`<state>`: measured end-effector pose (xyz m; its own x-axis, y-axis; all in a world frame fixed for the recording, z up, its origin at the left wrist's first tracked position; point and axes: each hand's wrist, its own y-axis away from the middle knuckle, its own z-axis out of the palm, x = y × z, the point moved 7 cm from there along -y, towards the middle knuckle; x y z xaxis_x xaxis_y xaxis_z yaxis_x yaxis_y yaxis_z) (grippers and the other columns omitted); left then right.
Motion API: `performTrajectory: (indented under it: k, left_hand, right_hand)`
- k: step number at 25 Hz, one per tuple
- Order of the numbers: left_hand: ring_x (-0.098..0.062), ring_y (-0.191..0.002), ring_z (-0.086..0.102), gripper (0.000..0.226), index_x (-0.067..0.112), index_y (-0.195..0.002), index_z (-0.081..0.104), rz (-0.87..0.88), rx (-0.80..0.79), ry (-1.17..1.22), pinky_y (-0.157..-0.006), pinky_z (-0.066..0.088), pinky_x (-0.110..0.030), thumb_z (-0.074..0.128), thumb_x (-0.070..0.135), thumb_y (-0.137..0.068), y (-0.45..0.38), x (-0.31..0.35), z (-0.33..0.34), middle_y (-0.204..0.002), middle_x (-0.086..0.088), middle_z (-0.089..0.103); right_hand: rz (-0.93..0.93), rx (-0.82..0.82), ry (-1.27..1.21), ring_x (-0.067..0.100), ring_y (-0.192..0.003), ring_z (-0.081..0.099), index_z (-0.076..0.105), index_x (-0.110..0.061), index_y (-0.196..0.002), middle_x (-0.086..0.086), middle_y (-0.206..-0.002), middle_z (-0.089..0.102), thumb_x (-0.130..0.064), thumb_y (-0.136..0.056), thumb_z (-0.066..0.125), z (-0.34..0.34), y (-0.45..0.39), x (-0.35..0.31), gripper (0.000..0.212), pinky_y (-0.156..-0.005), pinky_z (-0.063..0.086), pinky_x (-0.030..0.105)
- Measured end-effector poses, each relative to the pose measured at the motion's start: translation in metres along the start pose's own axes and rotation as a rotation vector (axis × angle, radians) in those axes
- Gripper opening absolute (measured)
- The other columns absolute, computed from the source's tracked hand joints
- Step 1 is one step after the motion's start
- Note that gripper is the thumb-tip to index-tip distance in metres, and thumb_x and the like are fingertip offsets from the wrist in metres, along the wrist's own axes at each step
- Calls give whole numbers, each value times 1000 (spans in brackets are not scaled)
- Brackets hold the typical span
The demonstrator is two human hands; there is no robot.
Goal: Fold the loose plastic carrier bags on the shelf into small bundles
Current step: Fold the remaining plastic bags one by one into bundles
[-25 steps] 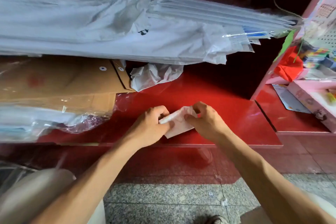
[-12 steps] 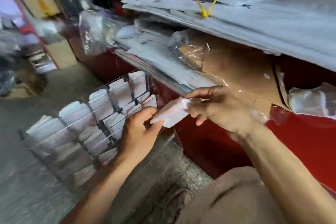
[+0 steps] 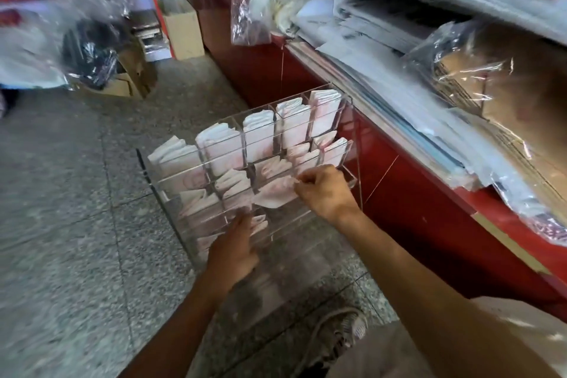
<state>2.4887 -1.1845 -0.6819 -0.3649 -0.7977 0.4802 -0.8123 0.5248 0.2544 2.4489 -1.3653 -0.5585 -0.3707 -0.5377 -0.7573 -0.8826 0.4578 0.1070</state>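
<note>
Two hands apart: right hand (image 3: 325, 190) pinches folded bag bundle (image 3: 274, 193), pointing leftward toward acrylic organiser (image 3: 352, 138); left hand (image 3: 234, 247), fingers straight, nearer below.

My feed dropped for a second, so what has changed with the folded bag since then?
The folded bag bundle has gone from the red shelf down to the clear divided organizer, the right hand still pinching it. The left hand let go and now touches the organizer's front. The shelf stacks look unchanged.
</note>
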Motion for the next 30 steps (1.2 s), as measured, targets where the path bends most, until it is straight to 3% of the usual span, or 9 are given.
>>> performTrajectory:
  k: [2,6,12,15,18,22,26,28,30]
  left_hand:
    - [-27,-128,51,88,29,-154,18,-15,-17,-3,-96,49,-36,68,22,-82,-13,0,4,-157,-1,34]
    - [-25,-115,59,50,29,-133,53,11,30,-98,-89,51,-33,64,32,-85,-11,-2,10,-130,-1,60]
    - [-23,-110,59,49,28,-138,47,64,112,-107,-87,51,-37,59,36,-91,-1,1,9,-124,0,59]
    - [-20,-107,61,49,30,-136,49,64,128,-16,-86,52,-35,64,32,-90,3,2,7,-125,4,59]
    - [-17,-103,62,46,33,-128,54,69,174,150,-82,54,-35,67,19,-86,6,13,-2,-123,5,61]
    - [-19,-100,62,42,28,-129,56,289,204,249,-80,55,-38,67,19,-89,11,90,-14,-120,3,62]
    - [-14,-106,62,40,23,-124,63,667,153,301,-88,46,-27,64,30,-85,38,241,-10,-119,7,65]
    - [-10,-104,62,43,26,-123,63,833,79,314,-88,47,-27,54,41,-83,63,320,1,-117,11,66]
    - [-10,-105,62,40,28,-122,63,1011,34,264,-92,45,-25,58,37,-84,90,389,13,-117,11,66]
  right_hand:
    - [-29,35,89,9,-58,57,75,-14,-79,-1,-66,65,-14,-88,63,12,-4,-1,15,-54,40,14]
    - [-92,-51,448,23,-83,65,74,-15,-98,9,-94,72,-18,-92,57,35,-16,21,19,-83,54,30]
    - [-126,-336,591,30,-109,62,62,-22,-129,9,-126,64,-8,-91,58,64,-20,42,40,-95,52,39]
    - [-117,-331,619,32,-123,54,45,-21,-142,4,-144,48,-9,-88,65,56,-13,50,59,-100,48,45]
    - [-111,-249,530,26,-130,47,45,-18,-141,1,-145,45,-18,-90,64,12,-1,47,55,-107,41,41]
    - [-63,-45,340,15,-129,48,49,-22,-139,-4,-143,50,-34,-94,60,-103,56,46,47,-110,36,29]
    - [36,396,191,2,-83,66,70,-24,-108,-8,-98,71,-22,-91,65,-245,172,85,18,-73,50,19]
    - [128,624,194,-2,-72,65,74,-22,-96,-14,-86,71,-14,-88,66,-306,240,115,14,-64,49,14]
    - [310,759,247,-2,-68,64,75,-25,-90,-17,-79,70,-12,-85,66,-345,294,153,17,-62,47,14]
